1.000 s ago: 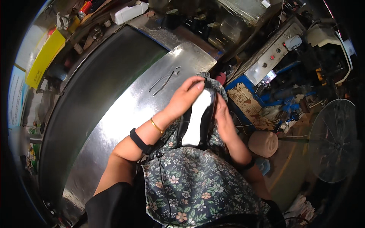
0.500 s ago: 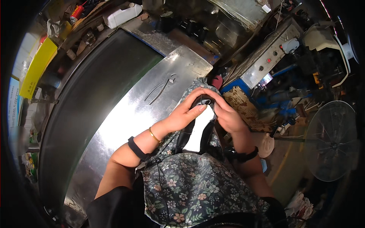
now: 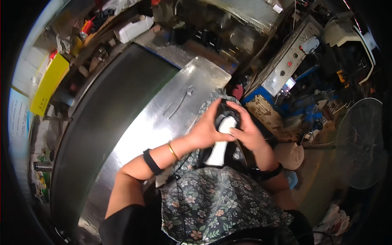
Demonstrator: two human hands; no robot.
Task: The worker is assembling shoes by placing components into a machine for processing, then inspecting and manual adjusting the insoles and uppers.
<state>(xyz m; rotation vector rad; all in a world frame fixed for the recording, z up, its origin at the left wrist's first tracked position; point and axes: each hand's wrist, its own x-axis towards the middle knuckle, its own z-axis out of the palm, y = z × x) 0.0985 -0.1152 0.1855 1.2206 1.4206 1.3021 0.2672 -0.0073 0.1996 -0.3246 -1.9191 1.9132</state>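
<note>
Close above my lap, a black shoe upper with a white insole [image 3: 217,154] facing up lies lengthwise, its toe end away from me. My left hand [image 3: 203,131] wraps the left side of the toe end, thumb across the white face. On the opposite side my right hand [image 3: 249,136] grips it, thumb pressing near the white face and fingers curled round the black rim. Motion blurs the hands and toe end somewhat. The heel end rests against my floral apron [image 3: 216,200].
Left of my hands is a shiny metal tabletop [image 3: 139,126] with thin dark strips [image 3: 179,104] on it. Beyond it curves a dark belt [image 3: 102,110]. A control panel with buttons [image 3: 290,63] stands at the far right, and a round fan [image 3: 359,143] is at right.
My fingers, which met over the toe end, have moved apart to its two sides. Both thumbs now lie nearer the middle of the white insole. The whole view has shifted slightly.
</note>
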